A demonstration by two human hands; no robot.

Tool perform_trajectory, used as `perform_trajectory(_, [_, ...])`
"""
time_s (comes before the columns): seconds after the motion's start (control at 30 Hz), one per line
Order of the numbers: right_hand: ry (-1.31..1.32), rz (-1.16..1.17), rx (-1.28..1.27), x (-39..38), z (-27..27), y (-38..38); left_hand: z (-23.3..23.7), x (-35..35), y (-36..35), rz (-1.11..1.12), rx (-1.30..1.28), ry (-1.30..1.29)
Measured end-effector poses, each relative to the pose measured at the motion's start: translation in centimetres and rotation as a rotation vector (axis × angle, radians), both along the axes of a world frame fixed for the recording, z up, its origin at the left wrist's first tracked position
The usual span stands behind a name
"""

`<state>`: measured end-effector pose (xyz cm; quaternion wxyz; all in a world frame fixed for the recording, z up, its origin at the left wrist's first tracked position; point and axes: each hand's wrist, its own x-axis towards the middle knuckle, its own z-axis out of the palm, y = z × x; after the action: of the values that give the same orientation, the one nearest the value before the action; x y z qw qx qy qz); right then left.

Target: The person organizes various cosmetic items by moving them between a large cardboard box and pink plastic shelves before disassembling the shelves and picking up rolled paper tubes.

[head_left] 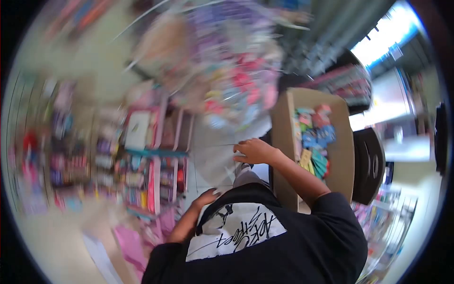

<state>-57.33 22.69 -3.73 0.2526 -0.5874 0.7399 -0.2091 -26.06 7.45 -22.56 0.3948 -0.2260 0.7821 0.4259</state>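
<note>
My right hand (256,151) reaches over the floor in front of my legs, its fingers apart and slightly bent, with nothing visible in them. Just to its right stands an open cardboard box (341,156) holding small colourful packets (316,137). My left hand (206,197) hangs low beside my thigh. Its fingers look loose and apart, and they hold nothing that I can see. A shelf unit (156,156) with small boxes is nearest to it on the left. Clear plastic bags (241,90) of pink, blue and yellow items lie ahead, blurred.
A dark crate (369,165) with a handle slot stands right of the cardboard box. Blurred shelves of goods (68,161) line the left side. Pale floor tiles (213,163) show between the shelf unit and the box. A grey curtain (312,45) hangs at the upper right.
</note>
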Motion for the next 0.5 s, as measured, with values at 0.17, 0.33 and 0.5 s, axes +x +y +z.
perform_trajectory(0.17, [-0.279, 0.37, 0.406, 8.7, -10.5, -6.2, -8.9, 32.2, 1.0, 0.202, 0.025, -0.147])
perform_trajectory(0.33, [-0.212, 0.195, 0.581, 16.6, -27.0, -3.4, -0.3, 41.8, 11.0, 1.059, -0.074, -0.251])
perform_trajectory(0.5, [-0.278, 0.137, 0.639, 22.0, -30.3, -5.4, -3.2, 44.8, 24.9, 2.082, 0.336, -0.117])
